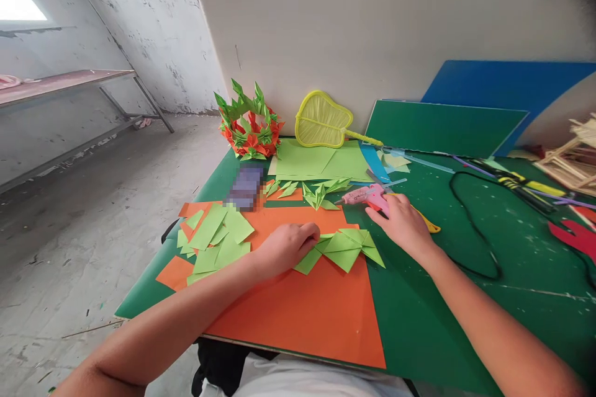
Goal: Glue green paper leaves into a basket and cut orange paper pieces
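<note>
My left hand (289,247) is closed over the left end of a row of folded green paper pieces (345,248), lying on a large orange sheet (302,313). What its fingers pinch is hidden. To the right, my right hand (401,221) reaches to a pink glue gun (365,196), its fingers around the handle and the thumb apart. The nozzle points left, toward small green folded leaves (318,195). Loose green paper squares (216,232) lie left of my left hand.
A green and orange paper crown (251,130) and a yellow fan (321,119) stand at the back. A blurred dark object (246,187) lies at the left. A black cable (470,211) curves across the right, near pliers and a red piece (575,237).
</note>
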Tool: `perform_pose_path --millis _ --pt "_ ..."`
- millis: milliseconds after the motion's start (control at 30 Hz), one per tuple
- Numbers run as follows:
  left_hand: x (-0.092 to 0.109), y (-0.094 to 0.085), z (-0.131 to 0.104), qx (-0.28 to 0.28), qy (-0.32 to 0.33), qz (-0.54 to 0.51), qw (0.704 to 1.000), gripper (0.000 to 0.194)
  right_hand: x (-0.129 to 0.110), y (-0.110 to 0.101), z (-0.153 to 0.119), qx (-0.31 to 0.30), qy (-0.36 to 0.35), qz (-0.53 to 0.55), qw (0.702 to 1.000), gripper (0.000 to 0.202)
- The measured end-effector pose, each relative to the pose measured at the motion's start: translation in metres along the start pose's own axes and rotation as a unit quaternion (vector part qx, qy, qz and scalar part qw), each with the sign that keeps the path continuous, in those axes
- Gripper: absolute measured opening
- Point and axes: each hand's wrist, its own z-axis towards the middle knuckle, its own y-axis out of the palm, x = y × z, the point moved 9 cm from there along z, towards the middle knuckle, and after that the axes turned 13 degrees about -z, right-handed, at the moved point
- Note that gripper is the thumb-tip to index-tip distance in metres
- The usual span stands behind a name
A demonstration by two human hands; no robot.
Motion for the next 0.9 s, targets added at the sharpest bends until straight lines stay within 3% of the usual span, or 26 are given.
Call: perform_pose_path --millis 100,267,633,900 --pt "-0.002 -0.002 0.000 0.009 0.002 -0.028 1.000 0.013 -0.009 -0.024 -0.001 0.042 -0.026 0.039 0.998 0.045" --pt "-0.009 -0.002 0.002 0.016 0.005 -0.071 0.997 0.007 -0.042 -0.055 -0.008 0.091 -0.165 0.118 0.975 0.036" --pt "-0.015 -0.002 0.005 0.030 0.001 -0.115 0.993 0.006 -0.063 -0.063 -0.025 0.111 -0.275 0.090 0.951 0.034" --pt "-0.016 -0.002 0.004 0.021 -0.027 -0.119 0.992 0.005 -0.061 -0.078 -0.028 0.144 -0.299 0.093 0.939 0.036"
